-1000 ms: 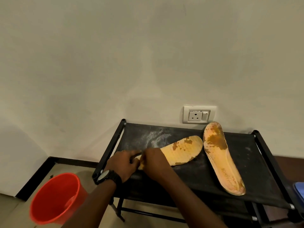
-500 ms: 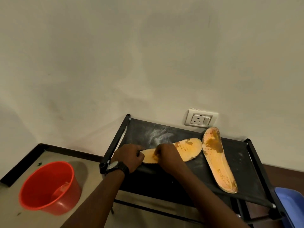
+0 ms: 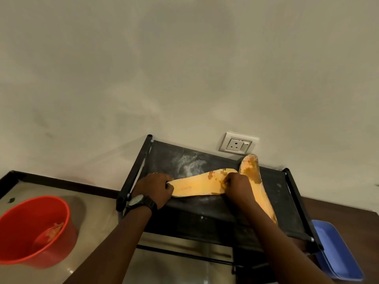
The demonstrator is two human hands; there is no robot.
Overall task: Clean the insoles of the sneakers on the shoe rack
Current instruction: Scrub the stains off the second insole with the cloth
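An orange insole (image 3: pixel 196 186) with brown stains at its toe lies across the black top of the shoe rack (image 3: pixel 207 210). My left hand (image 3: pixel 155 189), with a black watch on the wrist, grips the insole's heel end. My right hand (image 3: pixel 238 186) is curled over the stained toe part, fingers pinched against it; what lies under the fingers is hidden. A second orange insole (image 3: pixel 253 175), heavily stained at the toe, lies at the right, partly behind my right forearm.
A red bucket (image 3: pixel 30 230) with something orange inside stands on the floor at the left. A blue tray (image 3: pixel 338 251) sits at the right beside the rack. A wall socket (image 3: pixel 238 143) is just behind the rack. White powder marks the rack's fabric.
My right hand has slid along the insole from near the heel to the stained toe end. My left hand stays on the heel. The camera view has shifted.
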